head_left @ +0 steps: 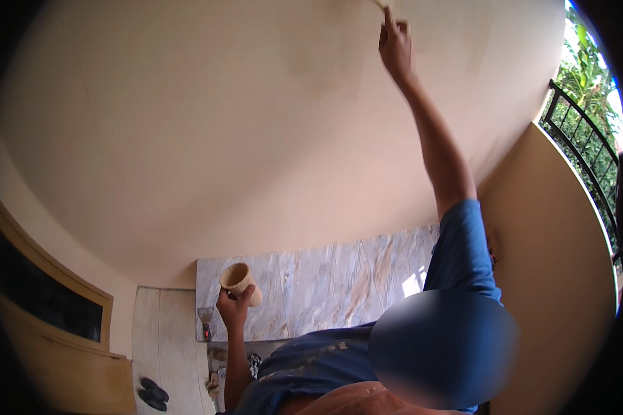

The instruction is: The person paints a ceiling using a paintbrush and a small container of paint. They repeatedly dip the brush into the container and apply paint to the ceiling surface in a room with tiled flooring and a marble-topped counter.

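Note:
My right hand point(394, 45) is raised high against the cream wall point(221, 138), fingers closed around a thin pale tool point(379, 4) whose tip barely shows at the top edge. The blue sleeve point(464, 249) of that arm rises from the lower right. My left hand point(234, 308) is held low, gripping a small beige cup point(240, 281) with its open mouth tilted to the upper left. What the cup contains is hidden.
A grey marbled tile band point(325, 283) runs along the foot of the wall. Pale floor tiles point(163, 325) lie below, with a pair of dark sandals point(152, 394) and a small trowel point(205, 319). A wooden window frame point(62, 283) is at left, and a black railing point(581, 138) with greenery at right.

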Demonstrator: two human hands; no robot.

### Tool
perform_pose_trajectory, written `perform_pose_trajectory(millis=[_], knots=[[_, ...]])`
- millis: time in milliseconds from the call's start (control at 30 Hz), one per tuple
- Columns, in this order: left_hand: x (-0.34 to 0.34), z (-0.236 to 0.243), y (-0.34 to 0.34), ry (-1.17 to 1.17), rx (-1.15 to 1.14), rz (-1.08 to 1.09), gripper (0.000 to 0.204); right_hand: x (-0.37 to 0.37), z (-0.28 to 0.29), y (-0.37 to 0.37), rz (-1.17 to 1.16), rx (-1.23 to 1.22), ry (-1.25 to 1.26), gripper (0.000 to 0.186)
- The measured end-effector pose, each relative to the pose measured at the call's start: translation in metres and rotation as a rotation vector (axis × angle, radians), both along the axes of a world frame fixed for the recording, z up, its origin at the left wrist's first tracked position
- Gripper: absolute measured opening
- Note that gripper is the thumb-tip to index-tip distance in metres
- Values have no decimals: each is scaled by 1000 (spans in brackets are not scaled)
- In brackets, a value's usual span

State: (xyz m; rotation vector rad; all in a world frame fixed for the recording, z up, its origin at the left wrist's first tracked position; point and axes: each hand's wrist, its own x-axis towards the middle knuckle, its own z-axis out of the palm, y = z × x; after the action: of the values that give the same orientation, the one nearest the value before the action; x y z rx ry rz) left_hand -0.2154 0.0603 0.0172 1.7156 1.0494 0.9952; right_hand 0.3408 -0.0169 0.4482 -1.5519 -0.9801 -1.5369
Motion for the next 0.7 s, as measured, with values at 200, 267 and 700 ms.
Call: perform_pose_trajectory(millis=[200,267,700], knots=[[38,-5,23,-136,41,3,64,62,79,23,-15,-67,-92,56],[24,-13,22,-106,29,28,64,36,19,18,-85,-75,-21,55],[5,-8,-27,136,-40,-40,68,-13,-330,-67,-96,-431,462,69]])
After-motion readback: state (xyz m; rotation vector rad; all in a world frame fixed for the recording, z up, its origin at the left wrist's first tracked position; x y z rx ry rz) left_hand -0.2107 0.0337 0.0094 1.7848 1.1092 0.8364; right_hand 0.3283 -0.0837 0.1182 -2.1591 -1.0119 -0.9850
